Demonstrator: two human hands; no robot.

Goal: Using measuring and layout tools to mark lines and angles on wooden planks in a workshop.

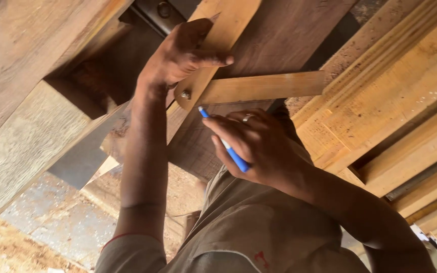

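Observation:
My left hand (180, 53) presses down on a wooden bevel gauge (223, 30), two light wood arms joined by a metal pivot screw (185, 94). One arm runs up past my fingers, the other arm (261, 87) runs to the right. The gauge lies on a dark brown plank (284, 35). My right hand (256, 146) holds a blue pen (226, 144) with its tip close to the gauge's lower edge, just right of the pivot. A ring shows on one finger of that hand.
Thick pale timber beams (31, 131) lie at the left. Stacked light wooden mouldings and planks (395, 101) fill the right side. A sawdust-strewn concrete floor (51, 222) shows at the lower left. My grey shirt (259, 232) fills the bottom middle.

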